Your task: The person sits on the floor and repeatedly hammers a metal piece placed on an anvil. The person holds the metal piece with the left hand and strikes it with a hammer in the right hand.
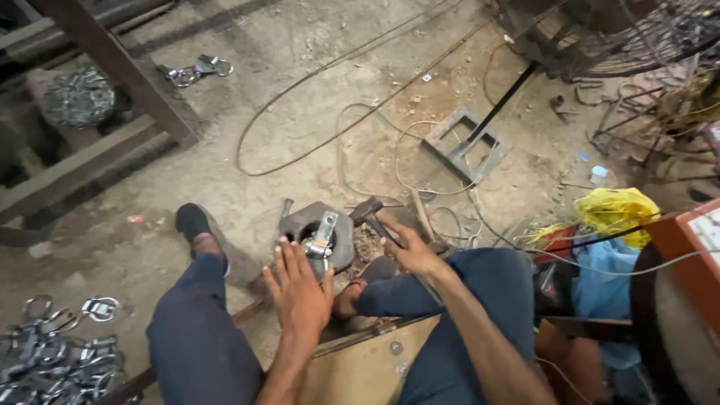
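I see both my forearms bare, no sleeves and no gloves on the left hand point(300, 289) or the right hand point(411, 251). My legs wear dark navy trousers point(199, 337), a little dusty. At eleven o'clock from the left hand, one foot has a black shoe point(192, 220).

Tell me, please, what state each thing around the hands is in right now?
Left hand: open, fingers spread, at the clamp.
Right hand: closed around the hammer handle.
Hammer: raised, head beside the block.
Clamp: standing upright on the block.
Block: resting on the dirt floor.
Pile of clamps: heaped, lower left.
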